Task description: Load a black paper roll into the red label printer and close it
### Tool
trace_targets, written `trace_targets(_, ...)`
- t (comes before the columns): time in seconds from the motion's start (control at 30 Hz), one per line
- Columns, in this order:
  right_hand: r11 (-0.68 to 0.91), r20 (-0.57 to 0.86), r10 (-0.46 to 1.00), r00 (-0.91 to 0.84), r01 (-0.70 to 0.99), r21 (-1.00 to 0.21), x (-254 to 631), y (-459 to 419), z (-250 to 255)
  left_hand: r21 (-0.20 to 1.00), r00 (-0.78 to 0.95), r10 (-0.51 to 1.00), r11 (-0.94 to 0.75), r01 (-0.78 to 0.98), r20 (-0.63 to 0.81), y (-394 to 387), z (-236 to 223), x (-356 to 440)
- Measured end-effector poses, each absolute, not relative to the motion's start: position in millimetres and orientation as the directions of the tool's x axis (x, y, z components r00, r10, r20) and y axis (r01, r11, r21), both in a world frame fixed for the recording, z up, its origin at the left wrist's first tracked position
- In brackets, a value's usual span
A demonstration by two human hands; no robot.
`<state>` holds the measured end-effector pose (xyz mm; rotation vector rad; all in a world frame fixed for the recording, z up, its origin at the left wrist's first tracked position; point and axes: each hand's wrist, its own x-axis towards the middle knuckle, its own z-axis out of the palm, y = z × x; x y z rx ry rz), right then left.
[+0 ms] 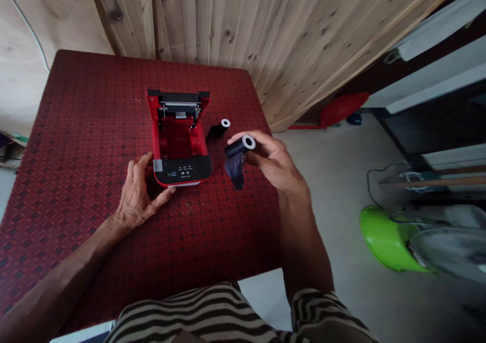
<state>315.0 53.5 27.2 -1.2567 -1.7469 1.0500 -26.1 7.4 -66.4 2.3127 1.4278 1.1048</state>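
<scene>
We hold a black roll in our right hand, the fingers pinching it between thumb and fingertips near its pale, hollow end. The roll is tilted above the bench, to the right of the printer, and a loose flap of dark film hangs down from it.

Our left hand is at the printer's near left corner, its fingers spread: the long ones lie along the left side and the thumb reaches along the front edge.

The printer is red and black and sits upright with its lid raised at the far side, so we see into its red inside. Its black front panel has small buttons and white print.

A second roll lies just beside the printer's right side; we cannot tell whether they touch. Behind the bench we face a plank wall, and a green tub is on the floor to the right.
</scene>
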Motion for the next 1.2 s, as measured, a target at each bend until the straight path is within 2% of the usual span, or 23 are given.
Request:
trace_targets(0.13,0.356,0.152,0.883,-0.445,0.421,-0.834,298,48,83,0.534,0.257,0.835,-0.516,0.67,0.486,6,-66,-26)
trace_targets(0.3,0.557,0.147,0.794,-0.59,0.608,-0.566,242,66,94,0.572,0.25,0.865,-0.481,0.664,0.435,3,-65,-24)
trace_targets(0.5,0.626,-0.015,0.755,-0.655,0.727,-0.282,193,83,77,0.6,0.244,0.874,-0.469,0.648,0.42,1,-66,-22)
trace_targets(0.67,0.644,-0.182,0.734,-0.655,0.755,-0.12,179,90,71,0.568,0.23,0.852,-0.491,0.66,0.47,-1,-66,-21)
trace_targets(0.8,0.659,-0.238,0.718,-0.655,0.748,-0.07,174,99,64,0.509,0.269,0.805,-0.554,0.659,0.529,-2,-64,-21)
trace_targets(0.93,0.645,-0.259,0.729,-0.634,0.763,-0.052,171,106,57,0.528,0.235,0.821,-0.525,0.667,0.52,-1,-64,-21)
trace_targets(1.2,0.629,-0.268,0.725,-0.634,0.769,-0.118,171,111,50,0.558,0.25,0.85,-0.5,0.663,0.464,-1,-59,-21)
